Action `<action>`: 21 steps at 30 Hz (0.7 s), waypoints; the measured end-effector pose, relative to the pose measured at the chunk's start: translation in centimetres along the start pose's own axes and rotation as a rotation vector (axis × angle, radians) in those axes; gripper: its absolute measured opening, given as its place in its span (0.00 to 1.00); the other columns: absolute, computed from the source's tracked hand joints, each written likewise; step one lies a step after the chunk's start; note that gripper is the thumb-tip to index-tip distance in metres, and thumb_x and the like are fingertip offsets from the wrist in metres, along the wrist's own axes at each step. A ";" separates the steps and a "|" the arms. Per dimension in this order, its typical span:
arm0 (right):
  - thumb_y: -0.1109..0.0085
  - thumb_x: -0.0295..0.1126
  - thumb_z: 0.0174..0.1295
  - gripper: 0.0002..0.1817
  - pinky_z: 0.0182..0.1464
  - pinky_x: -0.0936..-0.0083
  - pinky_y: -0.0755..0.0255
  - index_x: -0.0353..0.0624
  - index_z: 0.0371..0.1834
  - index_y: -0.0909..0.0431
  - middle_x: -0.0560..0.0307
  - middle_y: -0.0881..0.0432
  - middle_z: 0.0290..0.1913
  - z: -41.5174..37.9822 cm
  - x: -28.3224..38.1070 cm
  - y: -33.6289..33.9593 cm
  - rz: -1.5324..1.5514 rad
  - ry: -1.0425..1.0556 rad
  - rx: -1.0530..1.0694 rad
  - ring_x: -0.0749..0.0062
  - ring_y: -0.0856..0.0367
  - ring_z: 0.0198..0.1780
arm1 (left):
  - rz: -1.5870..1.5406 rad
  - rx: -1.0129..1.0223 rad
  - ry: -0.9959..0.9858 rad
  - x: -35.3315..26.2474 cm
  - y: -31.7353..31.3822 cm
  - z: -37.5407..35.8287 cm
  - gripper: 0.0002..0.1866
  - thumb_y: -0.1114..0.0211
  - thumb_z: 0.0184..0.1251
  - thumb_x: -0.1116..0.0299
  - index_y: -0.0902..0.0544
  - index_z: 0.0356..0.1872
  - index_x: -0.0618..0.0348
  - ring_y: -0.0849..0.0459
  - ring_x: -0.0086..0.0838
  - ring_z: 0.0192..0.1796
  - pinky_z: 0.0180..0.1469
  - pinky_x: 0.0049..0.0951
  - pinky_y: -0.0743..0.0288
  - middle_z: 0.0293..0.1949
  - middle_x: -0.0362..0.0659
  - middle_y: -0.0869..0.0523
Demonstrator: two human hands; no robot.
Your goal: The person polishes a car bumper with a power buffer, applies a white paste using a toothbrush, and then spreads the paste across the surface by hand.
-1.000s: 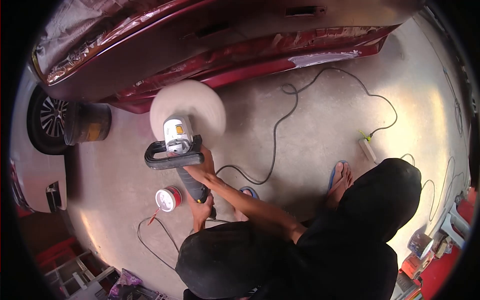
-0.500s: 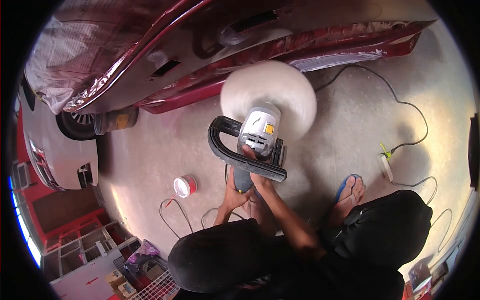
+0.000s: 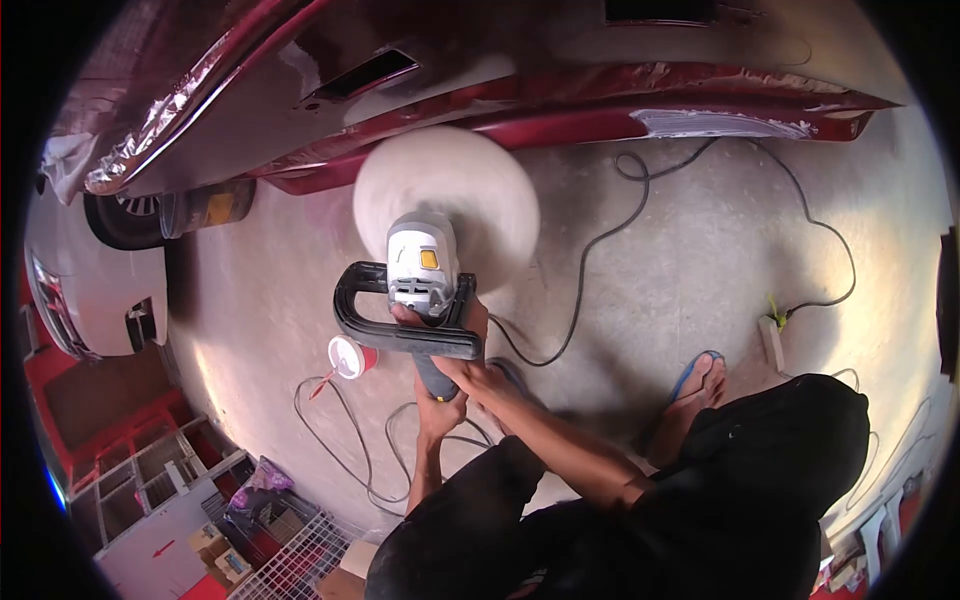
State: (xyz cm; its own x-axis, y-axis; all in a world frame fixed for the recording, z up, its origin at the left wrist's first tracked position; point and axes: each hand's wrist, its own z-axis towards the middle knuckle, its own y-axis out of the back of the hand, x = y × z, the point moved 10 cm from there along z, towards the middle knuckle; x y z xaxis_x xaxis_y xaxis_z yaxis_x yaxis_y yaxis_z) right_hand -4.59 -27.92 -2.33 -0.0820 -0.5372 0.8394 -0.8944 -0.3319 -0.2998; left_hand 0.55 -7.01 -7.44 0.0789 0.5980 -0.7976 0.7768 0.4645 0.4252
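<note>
Both hands hold a grey and black car polisher with a yellow button and a black D-shaped handle. My right hand grips its body just behind the motor housing, partly hidden by the D-handle. Lower down, my left hand is wrapped round the rear grip. The round white polishing pad is smeared as if spinning. It overlaps the lower edge of a dark red car body, which has a whitish patch further right.
A red and white tin with a brush stands on the concrete floor left of my hands. Black cable loops across the floor to a power strip on the right. A white car and wire shelving are at left.
The polisher, with both hands on it, has moved left along the car's lower edge and now points more upright. The view has shifted, showing more cable on the floor.
</note>
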 end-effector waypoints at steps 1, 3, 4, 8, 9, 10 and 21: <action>0.16 0.57 0.47 0.38 0.41 0.68 0.16 0.35 0.47 0.20 0.47 0.09 0.35 0.2 0.5 -0.9 0.006 0.010 0.011 0.60 0.07 0.38 | -0.003 -0.030 0.063 0.8 0.7 0.0 0.37 0.24 0.55 0.76 0.30 0.68 0.63 0.18 0.30 0.57 0.60 0.33 0.24 0.56 0.45 0.17; 0.16 0.55 0.50 0.37 0.41 0.66 0.16 0.35 0.48 0.21 0.47 0.10 0.35 0.5 1.2 -2.3 -0.021 0.093 0.042 0.60 0.08 0.37 | -0.005 -0.090 0.157 1.2 1.7 0.1 0.35 0.25 0.55 0.76 0.28 0.66 0.63 0.17 0.29 0.53 0.56 0.32 0.22 0.52 0.43 0.15; 0.18 0.52 0.53 0.35 0.40 0.66 0.17 0.34 0.49 0.22 0.47 0.10 0.35 0.4 0.5 -2.5 0.025 0.114 0.055 0.59 0.08 0.37 | 0.003 -0.117 0.189 0.8 2.1 0.1 0.35 0.25 0.55 0.76 0.28 0.66 0.63 0.17 0.29 0.52 0.55 0.32 0.21 0.51 0.43 0.15; 0.35 0.45 0.66 0.31 0.57 0.61 0.23 0.32 0.62 0.33 0.43 0.19 0.51 -1.3 2.8 1.5 0.172 0.414 0.076 0.59 0.18 0.53 | 0.030 -0.080 -0.079 -3.4 -0.2 0.8 0.38 0.23 0.55 0.75 0.31 0.68 0.62 0.19 0.31 0.58 0.63 0.35 0.25 0.57 0.46 0.18; 0.38 0.54 0.66 0.38 0.61 0.59 0.27 0.32 0.64 0.36 0.43 0.26 0.56 -1.9 3.4 4.0 0.249 0.551 -0.079 0.58 0.24 0.59 | -0.006 -0.040 -0.120 -3.7 -1.4 1.1 0.40 0.22 0.55 0.74 0.32 0.69 0.62 0.20 0.33 0.61 0.65 0.36 0.27 0.59 0.47 0.20; 0.40 0.62 0.65 0.44 0.66 0.56 0.32 0.32 0.67 0.38 0.42 0.34 0.62 -2.7 3.5 6.4 0.323 0.688 -0.233 0.57 0.31 0.64 | -0.043 0.003 -0.159 -4.0 -2.7 1.4 0.42 0.21 0.55 0.73 0.34 0.70 0.61 0.22 0.34 0.63 0.67 0.38 0.29 0.62 0.48 0.22; 0.31 0.41 0.52 0.20 0.45 0.62 0.36 0.45 0.18 0.34 0.58 0.29 0.25 -3.5 13.6 10.6 -0.074 1.051 -0.237 0.61 0.35 0.38 | -0.100 0.012 -0.204 -8.6 -8.2 -0.2 0.39 0.32 0.52 0.79 0.35 0.69 0.61 0.22 0.34 0.58 0.63 0.37 0.27 0.56 0.48 0.23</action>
State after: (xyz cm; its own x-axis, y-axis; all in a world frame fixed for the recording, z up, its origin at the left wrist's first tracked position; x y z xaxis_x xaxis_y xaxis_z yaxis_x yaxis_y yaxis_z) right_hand -16.70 -35.95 7.49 -0.2597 0.4503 0.8543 -0.9657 -0.1172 -0.2317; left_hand -6.65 -15.84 -4.03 0.1246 0.4043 -0.9061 0.7944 0.5065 0.3353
